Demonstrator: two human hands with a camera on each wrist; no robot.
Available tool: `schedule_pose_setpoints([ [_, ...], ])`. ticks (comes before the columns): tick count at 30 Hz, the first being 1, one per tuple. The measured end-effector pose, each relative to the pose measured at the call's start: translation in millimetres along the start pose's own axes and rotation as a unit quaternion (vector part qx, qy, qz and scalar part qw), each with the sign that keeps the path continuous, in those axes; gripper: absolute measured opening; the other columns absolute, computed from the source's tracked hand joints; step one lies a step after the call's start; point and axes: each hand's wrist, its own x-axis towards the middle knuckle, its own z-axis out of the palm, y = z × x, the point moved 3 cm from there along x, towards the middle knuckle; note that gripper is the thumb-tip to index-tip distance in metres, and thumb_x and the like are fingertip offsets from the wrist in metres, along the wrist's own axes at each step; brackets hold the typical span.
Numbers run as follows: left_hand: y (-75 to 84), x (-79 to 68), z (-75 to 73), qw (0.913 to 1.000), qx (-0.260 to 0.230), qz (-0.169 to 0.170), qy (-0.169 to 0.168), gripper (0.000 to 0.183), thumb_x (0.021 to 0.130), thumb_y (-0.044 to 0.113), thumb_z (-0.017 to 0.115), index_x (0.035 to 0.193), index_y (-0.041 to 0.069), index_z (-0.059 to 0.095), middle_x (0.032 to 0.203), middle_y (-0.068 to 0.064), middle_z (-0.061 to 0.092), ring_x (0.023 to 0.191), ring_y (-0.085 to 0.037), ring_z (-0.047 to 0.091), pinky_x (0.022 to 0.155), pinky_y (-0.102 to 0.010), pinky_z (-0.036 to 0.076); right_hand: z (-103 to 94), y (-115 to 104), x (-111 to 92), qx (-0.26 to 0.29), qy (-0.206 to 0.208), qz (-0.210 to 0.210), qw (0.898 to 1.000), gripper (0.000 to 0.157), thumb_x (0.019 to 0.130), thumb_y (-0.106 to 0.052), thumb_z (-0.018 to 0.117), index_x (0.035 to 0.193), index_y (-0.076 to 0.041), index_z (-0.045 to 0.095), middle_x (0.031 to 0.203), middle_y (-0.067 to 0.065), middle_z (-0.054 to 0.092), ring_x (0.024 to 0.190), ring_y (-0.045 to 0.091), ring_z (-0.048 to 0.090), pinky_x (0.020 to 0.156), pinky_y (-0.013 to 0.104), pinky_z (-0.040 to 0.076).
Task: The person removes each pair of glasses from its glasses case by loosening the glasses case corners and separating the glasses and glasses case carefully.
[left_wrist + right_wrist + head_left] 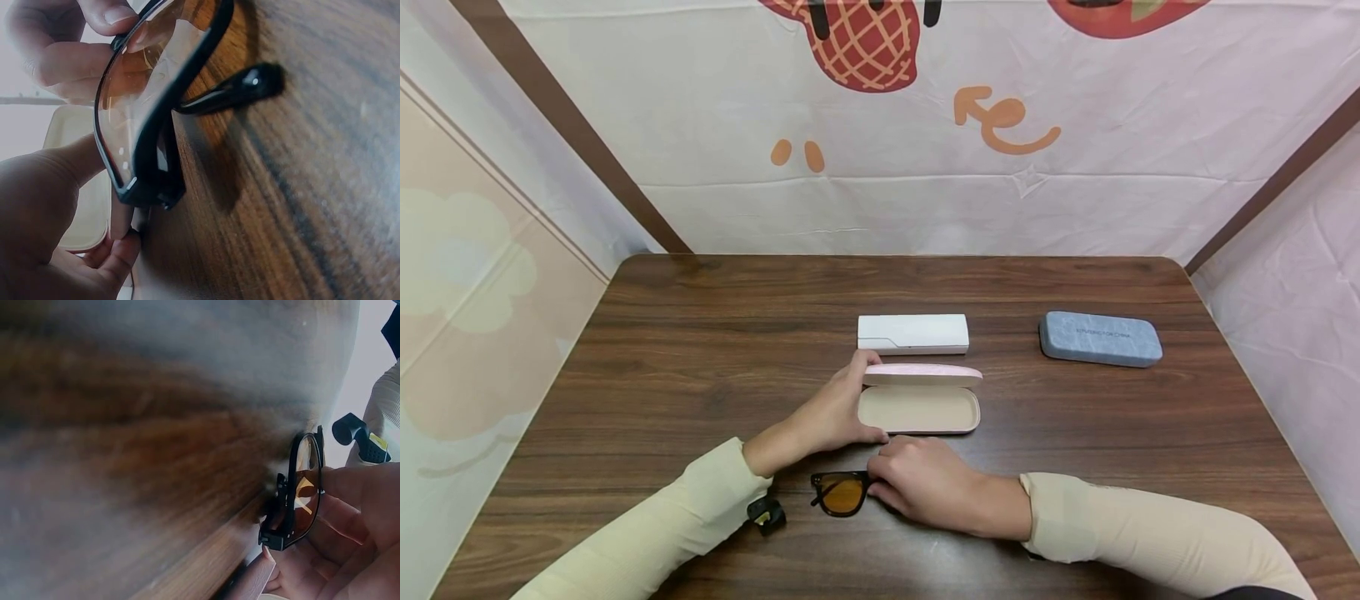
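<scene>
In the head view an eyeglass case (917, 410) stands on the table with its pink lid raised, showing a cream interior. My left hand (831, 412) grips its left end, thumb at the front edge and fingers behind by the lid. Just in front of the case, my right hand (936, 483) pinches black-framed sunglasses (842, 495) with amber lenses. One lens sticks out to the left of the fingers; the other is hidden by the hand. The right wrist view shows the frame (279, 540) held by the fingertips, close over the table.
Behind the open case lies a white case (913, 333), closed. A blue closed case (1101, 339) sits farther right. The wooden table (737, 308) ends at a printed cloth backdrop (910, 208). A small black device (766, 516) is at the left cuff.
</scene>
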Motion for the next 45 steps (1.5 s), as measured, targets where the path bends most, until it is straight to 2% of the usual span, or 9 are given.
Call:
schedule_pose_setpoints([
  [11,-0.4,0.0,0.9,1.0000,0.001,-0.001,-0.004,0.096,0.067,0.014,0.097,0.137,0.007,0.031,0.126,-0.022,0.057,0.117,-0.032,0.056,0.099,-0.047,0.047,-1.3,2,-2,0.010,0.016,0.004,1.000,0.026,0.091,-0.034,0.076,0.077,-0.021,0.060,0.074,-0.012,0.057,0.074,0.008,0.061,0.067,0.030,0.052],
  [18,-0.7,0.0,1.0,0.9998,-0.002,-0.013,-0.011,0.096,0.067,0.015,0.097,0.137,0.009,0.030,0.127,-0.022,0.056,0.119,-0.032,0.055,0.101,-0.047,0.046,-6.7,3,-4,0.015,0.033,0.005,0.999,0.030,0.093,-0.040,0.073,0.074,-0.021,0.059,0.071,-0.012,0.055,0.070,0.007,0.058,0.064,0.031,0.051],
  [23,-0.7,-0.1,1.0,0.9997,-0.006,-0.019,-0.014,0.096,0.068,0.015,0.096,0.138,0.009,0.030,0.128,-0.021,0.055,0.119,-0.031,0.055,0.101,-0.046,0.046,-12.1,4,-8,0.019,0.054,0.004,0.998,0.025,0.094,-0.039,0.072,0.079,-0.021,0.063,0.076,-0.011,0.060,0.074,0.007,0.060,0.062,0.030,0.051],
  [28,-1.5,0.4,1.2,0.9997,-0.004,-0.020,-0.015,0.096,0.068,0.013,0.096,0.137,0.009,0.030,0.127,-0.021,0.056,0.119,-0.031,0.055,0.100,-0.046,0.046,-17.1,7,-12,0.013,0.084,-0.018,0.996,0.018,0.095,-0.039,0.071,0.090,-0.021,0.069,0.085,-0.011,0.065,0.082,0.007,0.062,0.064,0.027,0.052],
  [35,-2.1,1.2,1.5,0.9999,0.004,-0.007,-0.007,0.093,0.069,0.011,0.095,0.136,0.007,0.031,0.125,-0.022,0.057,0.117,-0.032,0.056,0.098,-0.047,0.048,-20.6,11,-15,-0.012,0.134,-0.068,0.989,0.019,0.095,-0.034,0.071,0.104,-0.018,0.074,0.108,-0.006,0.072,0.098,0.009,0.065,0.077,0.026,0.056],
  [41,-2.3,1.4,1.3,1.0000,0.001,-0.005,-0.006,0.093,0.069,0.016,0.096,0.136,0.007,0.032,0.125,-0.022,0.057,0.118,-0.032,0.056,0.099,-0.047,0.047,-24.1,14,-17,-0.016,0.165,-0.089,0.982,0.029,0.093,-0.031,0.073,0.117,-0.014,0.075,0.123,0.000,0.069,0.109,0.013,0.064,0.088,0.030,0.055],
  [45,-2.1,2.0,1.0,0.9999,-0.013,0.008,-0.004,0.090,0.070,0.012,0.095,0.136,0.006,0.033,0.124,-0.021,0.059,0.116,-0.032,0.058,0.098,-0.047,0.047,-27.1,19,-20,-0.031,0.180,-0.095,0.979,0.038,0.098,-0.035,0.065,0.129,-0.013,0.069,0.130,0.004,0.067,0.120,0.019,0.061,0.099,0.035,0.050],
])
